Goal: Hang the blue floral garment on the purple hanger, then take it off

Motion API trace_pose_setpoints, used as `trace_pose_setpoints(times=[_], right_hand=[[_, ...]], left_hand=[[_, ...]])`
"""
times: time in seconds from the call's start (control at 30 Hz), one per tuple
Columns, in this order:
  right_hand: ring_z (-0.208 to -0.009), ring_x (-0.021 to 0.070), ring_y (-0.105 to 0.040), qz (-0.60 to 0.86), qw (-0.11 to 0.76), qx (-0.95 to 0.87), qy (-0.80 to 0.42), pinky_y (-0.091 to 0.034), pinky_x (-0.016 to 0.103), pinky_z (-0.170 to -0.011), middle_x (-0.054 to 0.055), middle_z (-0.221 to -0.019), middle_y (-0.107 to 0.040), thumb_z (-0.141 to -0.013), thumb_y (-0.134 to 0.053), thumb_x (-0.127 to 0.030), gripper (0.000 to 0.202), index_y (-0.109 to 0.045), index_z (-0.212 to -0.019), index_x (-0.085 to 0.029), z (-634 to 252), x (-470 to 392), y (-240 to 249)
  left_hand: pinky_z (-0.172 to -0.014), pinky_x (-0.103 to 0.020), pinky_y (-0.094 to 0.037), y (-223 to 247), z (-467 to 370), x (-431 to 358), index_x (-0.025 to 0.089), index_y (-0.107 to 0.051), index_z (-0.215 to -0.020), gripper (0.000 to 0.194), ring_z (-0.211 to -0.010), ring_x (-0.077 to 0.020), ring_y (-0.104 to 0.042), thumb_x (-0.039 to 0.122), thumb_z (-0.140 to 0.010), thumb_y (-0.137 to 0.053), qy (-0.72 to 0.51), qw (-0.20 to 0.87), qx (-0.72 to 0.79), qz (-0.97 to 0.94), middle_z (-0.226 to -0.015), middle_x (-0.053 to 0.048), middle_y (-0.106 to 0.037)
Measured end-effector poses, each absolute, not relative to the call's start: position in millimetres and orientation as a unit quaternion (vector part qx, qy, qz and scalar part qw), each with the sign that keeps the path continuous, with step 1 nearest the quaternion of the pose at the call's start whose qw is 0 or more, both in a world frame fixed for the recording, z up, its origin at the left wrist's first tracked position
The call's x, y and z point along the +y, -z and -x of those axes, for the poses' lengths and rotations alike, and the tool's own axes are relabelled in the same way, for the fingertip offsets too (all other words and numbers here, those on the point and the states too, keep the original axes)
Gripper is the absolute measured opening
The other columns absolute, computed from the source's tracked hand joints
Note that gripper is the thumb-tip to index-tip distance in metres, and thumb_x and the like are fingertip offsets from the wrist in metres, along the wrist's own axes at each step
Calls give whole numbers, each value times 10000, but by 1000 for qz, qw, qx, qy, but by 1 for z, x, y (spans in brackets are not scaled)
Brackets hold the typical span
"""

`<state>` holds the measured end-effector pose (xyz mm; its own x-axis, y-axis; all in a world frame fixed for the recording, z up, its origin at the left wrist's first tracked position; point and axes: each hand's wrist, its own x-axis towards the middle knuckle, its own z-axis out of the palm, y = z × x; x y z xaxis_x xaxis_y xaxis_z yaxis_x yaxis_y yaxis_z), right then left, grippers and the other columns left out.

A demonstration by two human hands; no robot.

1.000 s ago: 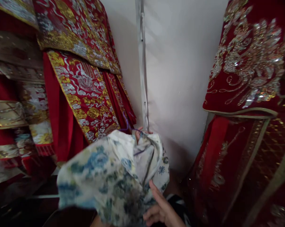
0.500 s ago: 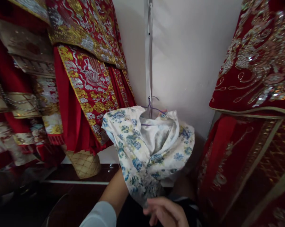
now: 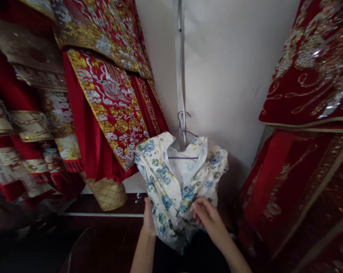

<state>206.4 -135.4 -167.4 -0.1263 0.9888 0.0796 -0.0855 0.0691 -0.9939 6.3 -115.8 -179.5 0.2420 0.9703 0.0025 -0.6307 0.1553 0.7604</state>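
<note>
A white blouse with blue flowers (image 3: pixel 164 178) hangs on a thin purple hanger (image 3: pixel 183 130) whose hook sits by a pale strap on the wall. My left hand (image 3: pixel 149 218) is at the blouse's lower left edge, thumb up, with its other fingers hidden behind the cloth. On the front of the blouse, right of the neckline's lower end, rests my right hand (image 3: pixel 207 216), its fingers bent together at the fabric. Whether they pinch the cloth is too small to tell.
Red embroidered garments (image 3: pixel 111 94) hang at the left, above a quilted cream object (image 3: pixel 107 193). Another red beaded garment (image 3: pixel 302 87) hangs close on the right. A pale strap (image 3: pixel 180 76) runs down the wall (image 3: pixel 225 68).
The blouse now hangs straighter, with its neckline and hanger more visible. My left hand has come out from behind the blouse to its left edge. My right hand has risen to the blouse front.
</note>
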Motion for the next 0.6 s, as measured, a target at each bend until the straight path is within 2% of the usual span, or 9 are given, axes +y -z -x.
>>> trace_pose_setpoints(times=[0.07,0.17,0.27,0.47,0.53,0.6], right_hand=[[-510,117,-457,426,493,-579,-491,-339,229,-483,-36,-561,-487,-814,-591,-609,430,-511,-700,-203,-197,-123,159],[-535,117,-425,452,507,-610,-408,-320,236,-512,-45,-549,-433,-846,-570,-562,426,-446,-643,-208,-188,-113,153],[-523,119,-413,459,512,-612,-390,-314,243,-518,-46,-534,-420,-874,-516,-550,430,-432,-624,-211,-190,-114,154],[-485,119,-405,463,535,-582,-402,-290,247,-489,-39,-498,-427,-828,-555,-557,422,-541,-625,-187,-206,-128,150],[-487,117,-406,466,541,-574,-401,-286,246,-487,-36,-500,-435,-820,-570,-548,419,-539,-614,-184,-206,-129,148],[-491,116,-414,458,540,-575,-410,-292,245,-492,-32,-503,-451,-825,-573,-531,408,-538,-616,-183,-203,-129,148]], left_hand=[[-1089,-476,-383,175,-10,-124,167,-678,-1084,590,-1244,-353,-537,485,-613,-834,-574,671,342,-320,-1175,-129,-687],[-1137,-434,-328,167,-22,-132,163,-664,-1154,598,-1278,-323,-520,332,-611,-850,-609,567,419,-364,-1202,-109,-686],[-1134,-429,-327,168,-33,-135,167,-655,-1183,597,-1269,-308,-529,318,-630,-823,-609,530,428,-407,-1209,-100,-684],[-985,-411,-447,185,-38,-124,133,-678,-996,406,-1038,-283,-643,303,-641,-776,-647,510,440,-357,-968,-86,-721],[-917,-379,-473,188,-35,-120,149,-648,-973,355,-968,-248,-644,298,-667,-748,-701,445,446,-334,-934,-64,-692],[-898,-341,-465,190,-31,-120,180,-603,-1019,363,-974,-211,-613,285,-695,-728,-767,314,461,-316,-998,-50,-643]])
